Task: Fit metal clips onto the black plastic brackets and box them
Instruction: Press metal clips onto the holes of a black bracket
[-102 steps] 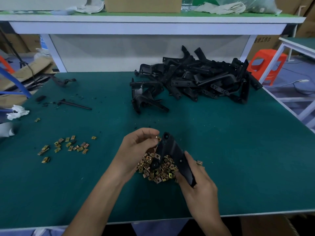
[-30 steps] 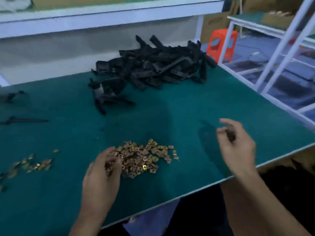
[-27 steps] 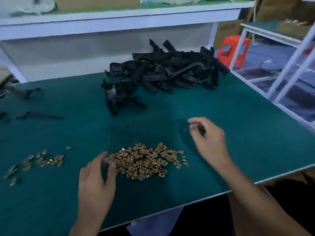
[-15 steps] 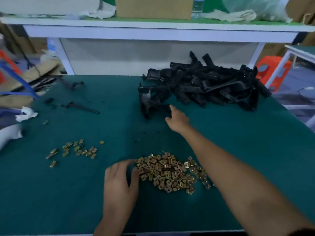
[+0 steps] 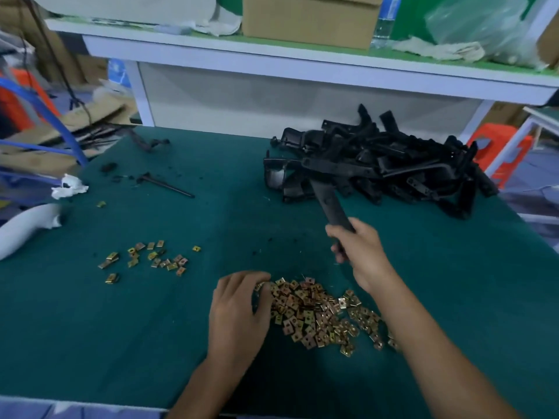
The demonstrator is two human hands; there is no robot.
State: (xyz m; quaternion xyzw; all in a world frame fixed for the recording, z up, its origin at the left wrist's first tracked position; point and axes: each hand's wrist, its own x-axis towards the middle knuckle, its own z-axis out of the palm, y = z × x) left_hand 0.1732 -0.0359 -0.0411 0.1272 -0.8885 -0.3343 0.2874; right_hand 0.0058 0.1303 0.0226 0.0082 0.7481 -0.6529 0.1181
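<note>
The fingers (image 5: 338,237) of the right hand (image 5: 361,249) are curled round the near end of a black bracket (image 5: 328,202), its long axis pointed up toward the bracket heap (image 5: 393,164) at upper right. The left hand (image 5: 239,309) is bent onto the clip pile (image 5: 317,313) at lower centre, nearer; whether a clip is pinched cannot be told.

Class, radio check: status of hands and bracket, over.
Right hand grips black bracket, far end at pile. Left hand touches clip heap. Nothing blocking.
</note>
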